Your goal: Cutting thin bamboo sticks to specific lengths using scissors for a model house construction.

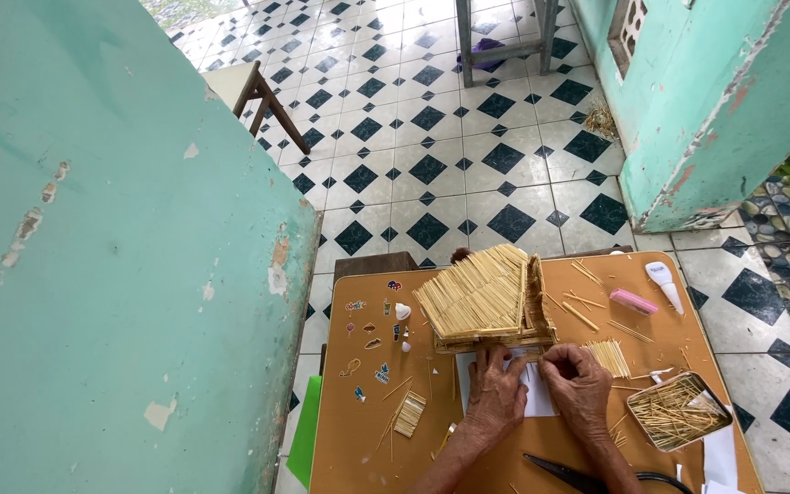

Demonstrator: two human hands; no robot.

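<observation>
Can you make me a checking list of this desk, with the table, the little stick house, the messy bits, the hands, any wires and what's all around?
Surface: brown table with small stickers along its left side.
Job's things: stick house standing on the table; white paper under the hands.
Clutter: metal tin of sticks, loose stick bundle, small stick panel, pink block, white tool, scissors.
Hands: left hand flat on the paper; right hand beside it, fingers pinching at the house's base, what they hold too small to tell.
Cables: nothing seen.
Surroundings: turquoise wall, black-and-white tiled floor, wooden stool.
</observation>
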